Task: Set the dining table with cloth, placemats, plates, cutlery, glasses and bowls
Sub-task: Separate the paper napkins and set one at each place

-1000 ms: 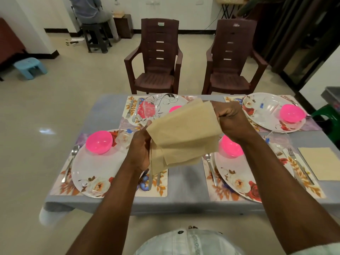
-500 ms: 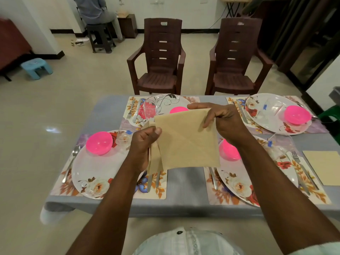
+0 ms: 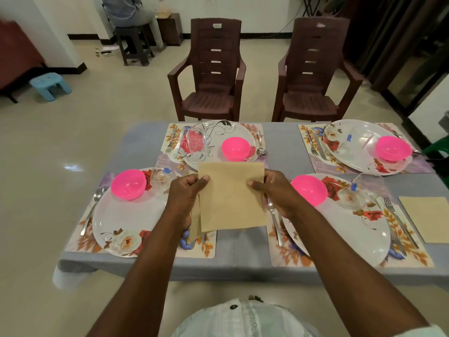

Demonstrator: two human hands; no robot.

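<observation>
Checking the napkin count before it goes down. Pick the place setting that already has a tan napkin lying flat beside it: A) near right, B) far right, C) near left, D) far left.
A: a napkin lies flat on the cloth right of the near right placemat; the other one is in both hands.

Bare forearms, pale white-green shirt (image 3: 245,319) with a dark button

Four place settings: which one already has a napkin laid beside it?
The near right setting: a tan napkin lies flat on the cloth right of its fork. The other three have none; both hands hold more napkins.
</observation>
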